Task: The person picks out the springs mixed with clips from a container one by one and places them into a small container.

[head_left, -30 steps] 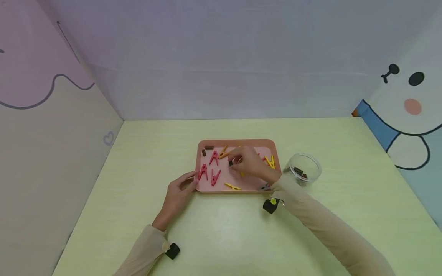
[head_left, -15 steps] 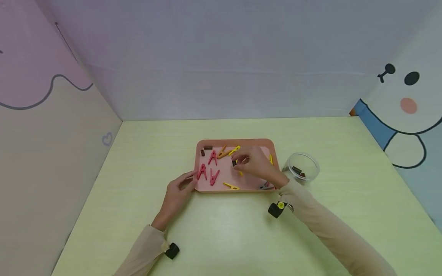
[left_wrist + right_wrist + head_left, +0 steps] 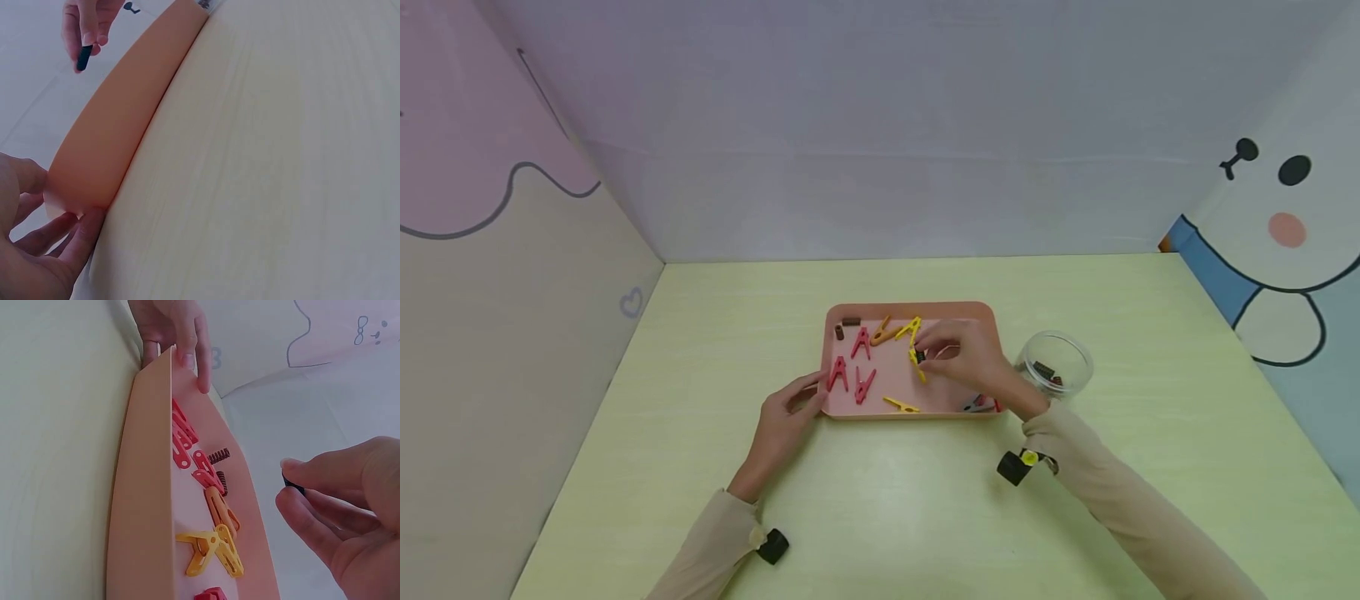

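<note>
Right hand (image 3: 973,358): pinching dark piece (image 3: 921,356); shifted rightward within the last second.
Dark piece: in that hand's pinch, lifted over tray (image 3: 880,311), thus not yet set down.
Left hand (image 3: 785,423): gripping tray edge, unmoved.
Jar (image 3: 1077,367): right of right hand, apart, now somewhat nearer.

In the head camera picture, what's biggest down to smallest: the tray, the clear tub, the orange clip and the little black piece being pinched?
1. tray
2. clear tub
3. orange clip
4. black piece: the least of it shows, but the right hand may hide some, so its full size is unsure.
</note>
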`<action>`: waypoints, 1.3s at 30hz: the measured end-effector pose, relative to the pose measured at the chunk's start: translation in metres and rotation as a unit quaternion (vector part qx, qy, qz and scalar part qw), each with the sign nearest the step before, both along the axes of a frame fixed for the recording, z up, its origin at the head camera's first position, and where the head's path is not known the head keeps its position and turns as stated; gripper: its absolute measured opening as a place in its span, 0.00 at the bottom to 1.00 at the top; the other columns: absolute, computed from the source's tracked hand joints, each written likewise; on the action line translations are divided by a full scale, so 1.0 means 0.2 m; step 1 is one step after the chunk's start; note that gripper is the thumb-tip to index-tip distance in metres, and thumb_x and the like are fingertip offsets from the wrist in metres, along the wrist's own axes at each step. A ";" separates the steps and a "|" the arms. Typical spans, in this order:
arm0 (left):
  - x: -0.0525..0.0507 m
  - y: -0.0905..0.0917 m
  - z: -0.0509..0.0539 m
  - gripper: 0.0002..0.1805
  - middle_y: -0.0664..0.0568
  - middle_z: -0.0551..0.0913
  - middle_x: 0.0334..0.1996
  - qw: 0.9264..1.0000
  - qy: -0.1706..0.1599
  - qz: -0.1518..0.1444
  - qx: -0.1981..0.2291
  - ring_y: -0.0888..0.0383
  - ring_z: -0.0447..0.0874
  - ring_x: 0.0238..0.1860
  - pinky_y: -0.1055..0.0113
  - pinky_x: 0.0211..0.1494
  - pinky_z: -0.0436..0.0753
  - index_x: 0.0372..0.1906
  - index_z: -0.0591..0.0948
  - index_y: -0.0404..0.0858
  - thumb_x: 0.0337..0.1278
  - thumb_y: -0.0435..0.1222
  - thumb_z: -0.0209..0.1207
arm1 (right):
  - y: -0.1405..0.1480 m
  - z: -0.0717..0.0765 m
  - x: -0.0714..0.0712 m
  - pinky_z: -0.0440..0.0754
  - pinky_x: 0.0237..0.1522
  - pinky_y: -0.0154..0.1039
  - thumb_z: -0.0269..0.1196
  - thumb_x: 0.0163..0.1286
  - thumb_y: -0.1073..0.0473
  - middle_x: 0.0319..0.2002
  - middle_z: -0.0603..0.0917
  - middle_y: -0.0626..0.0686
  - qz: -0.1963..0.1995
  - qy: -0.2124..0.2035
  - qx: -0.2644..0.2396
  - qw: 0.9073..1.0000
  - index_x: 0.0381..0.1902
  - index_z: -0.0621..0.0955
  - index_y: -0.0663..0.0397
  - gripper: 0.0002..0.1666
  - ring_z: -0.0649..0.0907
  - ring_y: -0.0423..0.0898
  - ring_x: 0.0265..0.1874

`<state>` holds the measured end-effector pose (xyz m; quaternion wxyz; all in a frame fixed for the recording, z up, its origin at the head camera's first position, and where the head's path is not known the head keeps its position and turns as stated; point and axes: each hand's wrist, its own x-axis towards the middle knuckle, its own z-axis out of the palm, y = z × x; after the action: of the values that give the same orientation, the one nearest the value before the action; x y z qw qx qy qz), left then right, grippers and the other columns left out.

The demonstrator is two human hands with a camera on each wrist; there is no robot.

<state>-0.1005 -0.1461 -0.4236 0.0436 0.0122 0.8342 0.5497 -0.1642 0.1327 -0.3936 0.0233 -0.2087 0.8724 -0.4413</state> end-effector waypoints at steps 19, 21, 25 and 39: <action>-0.05 -0.05 -0.16 0.19 0.50 0.78 0.56 1.000 0.022 0.000 0.010 0.54 0.76 0.55 0.64 0.56 0.77 0.58 0.79 0.43 0.63 0.39 0.59 | 0.12 0.08 0.08 0.83 0.39 0.34 0.70 0.56 0.66 0.46 0.82 0.52 -0.024 -0.052 -0.055 0.997 0.40 0.85 0.59 0.12 0.82 0.47 0.39; -0.03 -0.03 -0.10 0.19 0.47 0.78 0.56 1.000 0.017 -0.001 0.005 0.52 0.76 0.56 0.61 0.57 0.77 0.58 0.78 0.39 0.63 0.36 0.58 | 0.14 0.08 0.08 0.83 0.39 0.34 0.70 0.56 0.66 0.47 0.82 0.53 -0.022 -0.056 -0.059 0.996 0.40 0.85 0.60 0.12 0.82 0.47 0.39; -0.02 -0.01 -0.06 0.19 0.43 0.77 0.57 1.000 0.011 -0.001 0.000 0.49 0.75 0.56 0.56 0.58 0.75 0.59 0.77 0.35 0.64 0.34 0.57 | 0.17 0.08 0.09 0.83 0.40 0.35 0.70 0.56 0.66 0.47 0.82 0.54 -0.026 -0.062 -0.076 0.995 0.40 0.85 0.63 0.13 0.82 0.47 0.38; -0.06 -0.06 -0.22 0.18 0.53 0.78 0.55 1.000 0.026 0.006 -0.001 0.57 0.76 0.55 0.64 0.56 0.77 0.57 0.79 0.46 0.62 0.40 0.59 | 0.27 0.10 0.13 0.83 0.39 0.34 0.70 0.56 0.65 0.47 0.82 0.53 -0.052 -0.065 -0.067 0.994 0.40 0.85 0.60 0.12 0.82 0.50 0.41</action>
<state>-0.1125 -0.1573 -0.4667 0.0184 0.0211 0.8357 0.5485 -0.1386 0.1866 -0.3728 0.0434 -0.1352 0.8474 -0.5117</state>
